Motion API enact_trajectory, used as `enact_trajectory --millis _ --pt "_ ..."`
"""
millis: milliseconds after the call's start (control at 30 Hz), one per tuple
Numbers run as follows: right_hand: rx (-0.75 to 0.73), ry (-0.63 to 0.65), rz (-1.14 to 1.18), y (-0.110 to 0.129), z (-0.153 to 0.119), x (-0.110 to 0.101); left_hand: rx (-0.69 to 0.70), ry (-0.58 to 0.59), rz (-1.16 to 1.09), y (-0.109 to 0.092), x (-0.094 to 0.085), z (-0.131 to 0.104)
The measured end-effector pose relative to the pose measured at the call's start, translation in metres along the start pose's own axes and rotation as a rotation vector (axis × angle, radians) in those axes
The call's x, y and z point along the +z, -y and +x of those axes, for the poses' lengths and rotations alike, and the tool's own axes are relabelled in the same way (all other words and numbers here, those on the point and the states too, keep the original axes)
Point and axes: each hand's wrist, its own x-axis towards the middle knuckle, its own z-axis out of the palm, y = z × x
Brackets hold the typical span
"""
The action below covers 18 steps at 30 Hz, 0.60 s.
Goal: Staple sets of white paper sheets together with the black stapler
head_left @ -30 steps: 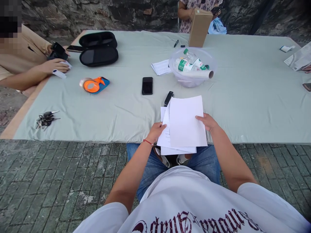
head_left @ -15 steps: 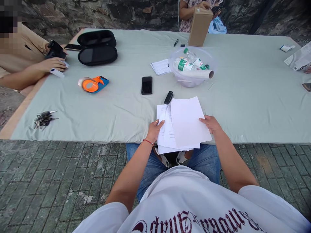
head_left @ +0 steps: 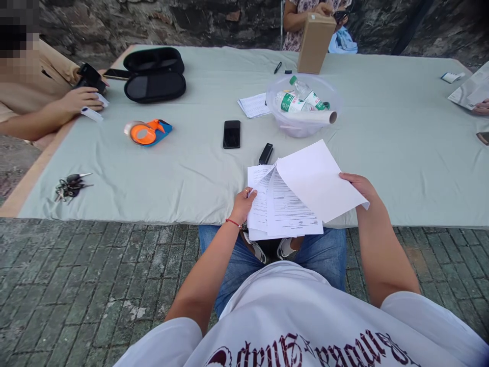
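Note:
Printed paper sheets [head_left: 294, 206] lie at the table's front edge, partly overhanging it above my lap. My left hand [head_left: 243, 205] pinches their left edge between thumb and fingers. Over to the right, my right hand [head_left: 359, 187] grips the outer edge of a blank-faced top sheet [head_left: 317, 178], which is swung out to the right and lifted off the printed page below. The sheets meet at their upper left corner. Just behind that corner lies a black stapler-like object [head_left: 266, 154].
On the cloth-covered table [head_left: 191, 178] are a phone [head_left: 231, 134], an orange tape dispenser [head_left: 147, 133], keys [head_left: 72, 186], a black case [head_left: 155, 86], a basin of bottles [head_left: 298, 127] and a cardboard box [head_left: 316, 43]. Other people sit at the left and far side; another hand shows at right.
My right hand has moved right, turning the top sheet outward and uncovering the printed page beneath. My left hand keeps its hold. The paper at the far right has shifted slightly.

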Motion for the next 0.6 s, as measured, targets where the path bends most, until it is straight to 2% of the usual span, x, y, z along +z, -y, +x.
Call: enact_trajectory --millis 167,300,400,500,600 --pt "0.046 0.017 0.045 0.004 0.001 0.006 -0.023 0.035 0.024 -0.001 -0.001 0.0" --pt "0.049 0.082 -0.03 -0.014 0.008 0.02 -0.02 0.082 0.021 -0.006 0.0 -0.004" --pt "-0.037 0.08 -0.385 -0.035 0.012 0.025 -0.06 0.158 0.038 -0.012 0.003 -0.007" --pt "-0.207 -0.043 -0.768 -0.054 0.015 0.026 -0.047 0.155 0.095 -0.016 0.005 -0.007" --pt "-0.269 -0.124 -0.865 -0.064 0.016 0.03 -0.025 0.127 0.122 -0.014 0.007 -0.006"
